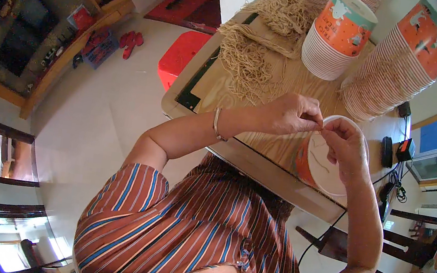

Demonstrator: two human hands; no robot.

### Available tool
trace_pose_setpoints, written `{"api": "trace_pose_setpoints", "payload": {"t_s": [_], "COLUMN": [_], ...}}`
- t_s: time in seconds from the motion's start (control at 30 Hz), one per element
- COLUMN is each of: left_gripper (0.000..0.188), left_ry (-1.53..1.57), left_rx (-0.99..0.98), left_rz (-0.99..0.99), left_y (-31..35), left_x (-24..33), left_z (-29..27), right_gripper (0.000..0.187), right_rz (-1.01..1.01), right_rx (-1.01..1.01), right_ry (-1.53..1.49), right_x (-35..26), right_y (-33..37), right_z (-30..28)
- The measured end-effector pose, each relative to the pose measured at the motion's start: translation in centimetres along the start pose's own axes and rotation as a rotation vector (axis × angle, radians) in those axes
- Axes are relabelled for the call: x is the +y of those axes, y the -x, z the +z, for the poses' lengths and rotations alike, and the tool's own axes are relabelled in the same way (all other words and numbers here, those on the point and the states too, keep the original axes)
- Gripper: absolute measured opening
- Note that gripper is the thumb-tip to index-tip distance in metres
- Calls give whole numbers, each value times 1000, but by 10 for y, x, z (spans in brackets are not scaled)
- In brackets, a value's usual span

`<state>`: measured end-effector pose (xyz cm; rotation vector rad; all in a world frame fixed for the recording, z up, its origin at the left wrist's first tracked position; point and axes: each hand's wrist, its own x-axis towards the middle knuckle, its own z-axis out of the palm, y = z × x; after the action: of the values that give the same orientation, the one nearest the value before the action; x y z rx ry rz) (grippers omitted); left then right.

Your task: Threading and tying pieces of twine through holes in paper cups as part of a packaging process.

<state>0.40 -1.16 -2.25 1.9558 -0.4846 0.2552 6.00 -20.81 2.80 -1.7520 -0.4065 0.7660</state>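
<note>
My left hand point(293, 114) and my right hand point(344, 142) meet over an orange paper bucket point(307, 166) with a white inside, which stands open on the wooden table point(285, 79). Both hands pinch a thin beige string point(321, 128) at the bucket's rim, fingertips almost touching. A short length of string hangs down inside the bucket. A silver bangle point(217, 124) sits on my left wrist. Bundles of beige string point(250, 58) lie on the table beyond my left hand.
Two leaning stacks of orange paper buckets point(337, 34) point(396, 65) stand at the table's far side. A red stool point(182, 55) is beside the table. Black devices and cables point(396, 153) lie at the right edge. A dark wooden chair point(407, 241) stands lower right.
</note>
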Motion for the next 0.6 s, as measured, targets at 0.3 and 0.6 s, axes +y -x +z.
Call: {"api": "trace_pose_setpoints", "payload": {"t_s": [0.3,0.6], "left_gripper": [14,19], "left_ry": [-76,-82], "left_rx": [25,37], "left_rz": [14,17], "left_y": [0,1], "left_x": [3,3], "left_z": [1,2], "right_gripper": [8,11], "right_rz": [-103,-473], "right_rx": [99,161], "right_ry": [31,360], "right_x": [5,22], "right_y": [-1,-6], "right_z": [-3,0]}}
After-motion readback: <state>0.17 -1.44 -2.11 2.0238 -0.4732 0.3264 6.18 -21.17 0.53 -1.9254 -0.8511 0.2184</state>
